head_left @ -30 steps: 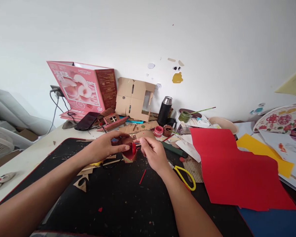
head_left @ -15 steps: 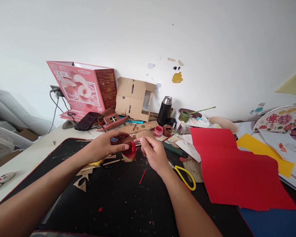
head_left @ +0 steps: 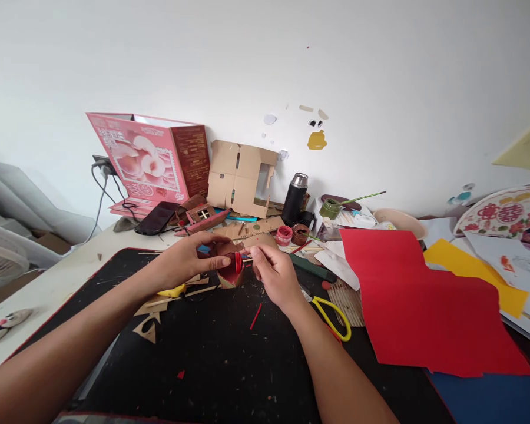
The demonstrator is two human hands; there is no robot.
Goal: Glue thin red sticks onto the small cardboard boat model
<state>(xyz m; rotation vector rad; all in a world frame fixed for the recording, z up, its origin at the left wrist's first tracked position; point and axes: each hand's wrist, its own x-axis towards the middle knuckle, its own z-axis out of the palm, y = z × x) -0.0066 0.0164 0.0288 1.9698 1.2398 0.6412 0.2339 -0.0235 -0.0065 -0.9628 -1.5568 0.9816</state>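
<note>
My left hand (head_left: pixel 189 259) curls around a small cardboard model (head_left: pixel 231 279), painted reddish inside with a bare brown edge; its thumb lies over the model's near side. A bright red rounded piece (head_left: pixel 238 264) stands at the model's right side, by my left thumb. My right hand (head_left: pixel 274 274) is closed in a pinch on a thin pale stick (head_left: pixel 247 259), whose tip points at the red piece. The fingers hide much of the stick and the model's far part. A thin red strip (head_left: pixel 255 317) lies on the black mat below.
Yellow-handled scissors (head_left: pixel 333 315) lie right of my right forearm, beside corrugated cardboard (head_left: pixel 347 303) and a large red sheet (head_left: pixel 424 306). Behind my hands stand open paint jars (head_left: pixel 284 235), a black flask (head_left: pixel 295 200) and a painted model boat (head_left: pixel 207 219). Cardboard scraps (head_left: pixel 148 330) lie left.
The camera view has shifted very slightly. Both hands keep practically the same pose at the cardboard model, with no clear movement of the stick.
</note>
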